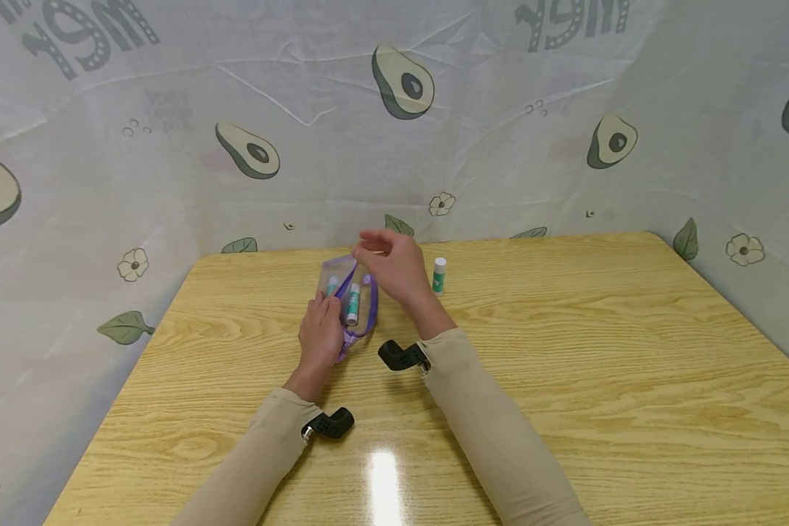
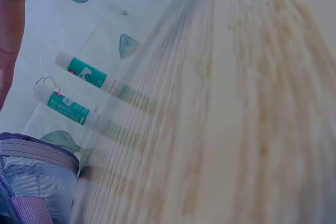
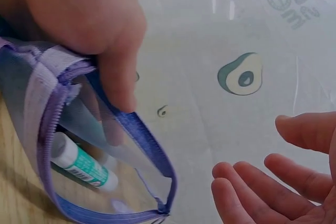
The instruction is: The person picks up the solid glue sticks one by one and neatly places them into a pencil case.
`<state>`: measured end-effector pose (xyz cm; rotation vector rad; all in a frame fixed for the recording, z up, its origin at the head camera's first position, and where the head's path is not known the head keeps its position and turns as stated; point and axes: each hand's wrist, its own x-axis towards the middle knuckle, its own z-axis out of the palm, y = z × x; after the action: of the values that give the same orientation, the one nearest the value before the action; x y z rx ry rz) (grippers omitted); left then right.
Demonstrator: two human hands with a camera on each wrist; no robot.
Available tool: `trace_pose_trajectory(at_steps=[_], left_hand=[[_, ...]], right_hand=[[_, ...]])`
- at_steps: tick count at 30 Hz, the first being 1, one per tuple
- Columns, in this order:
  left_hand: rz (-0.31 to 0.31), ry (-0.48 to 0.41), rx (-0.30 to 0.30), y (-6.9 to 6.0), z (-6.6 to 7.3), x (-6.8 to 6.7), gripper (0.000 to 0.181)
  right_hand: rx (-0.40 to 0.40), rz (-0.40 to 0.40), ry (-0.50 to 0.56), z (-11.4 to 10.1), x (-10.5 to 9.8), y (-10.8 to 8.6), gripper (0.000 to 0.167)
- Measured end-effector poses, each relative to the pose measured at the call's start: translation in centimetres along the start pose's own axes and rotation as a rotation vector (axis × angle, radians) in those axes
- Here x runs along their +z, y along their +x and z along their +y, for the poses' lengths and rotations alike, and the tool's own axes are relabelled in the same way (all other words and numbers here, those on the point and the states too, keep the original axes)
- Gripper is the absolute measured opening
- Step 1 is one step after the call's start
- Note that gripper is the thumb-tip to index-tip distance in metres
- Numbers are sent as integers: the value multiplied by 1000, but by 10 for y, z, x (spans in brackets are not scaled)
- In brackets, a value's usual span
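A mesh pouch with purple edging [image 1: 372, 310] lies on the table, its zipped mouth spread apart. Through the mesh show two glue sticks [image 1: 353, 304], one of them plain in the right wrist view [image 3: 86, 169]. My left hand [image 1: 321, 330] grips the pouch's edge, thumb over the blue-purple border [image 3: 142, 135]. Just beyond the mouth is my right hand [image 1: 394, 267], fingers spread and slightly bent, holding nothing [image 3: 283, 177]. Right of it a glue stick [image 1: 439, 276] stands upright. The left wrist view has two upright glue sticks [image 2: 86, 73] [image 2: 68, 107] outside the pouch [image 2: 39, 177].
The wooden table [image 1: 598, 351] extends widely to the right and toward the front. Behind it hangs a pale cloth [image 1: 342, 161] printed with avocados and leaves. A black wrist mount sits on each sleeve [image 1: 332, 424] [image 1: 401, 356].
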<state>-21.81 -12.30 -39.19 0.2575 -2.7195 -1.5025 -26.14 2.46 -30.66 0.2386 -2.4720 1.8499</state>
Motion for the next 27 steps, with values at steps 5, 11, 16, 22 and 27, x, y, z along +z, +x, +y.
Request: trace_pose_trajectory(at_steps=[5, 11, 16, 22, 27], left_hand=[[2, -4, 0, 0, 0, 0, 62], [5, -29, -1, 0, -1, 0, 61], [1, -31, -1, 0, -2, 1, 62], [9, -22, 10, 0, -1, 2, 62], [10, -15, 17, 0, 0, 2, 62]], right_hand=[[-30, -3, 19, -3, -4, 0, 41], [-52, -35, 25, -3, -9, 0, 44], [-62, -48, 43, -2, -13, 1, 44], [-83, -60, 36, 1, -16, 2, 46], [-98, -59, 11, 3, -20, 2, 47]])
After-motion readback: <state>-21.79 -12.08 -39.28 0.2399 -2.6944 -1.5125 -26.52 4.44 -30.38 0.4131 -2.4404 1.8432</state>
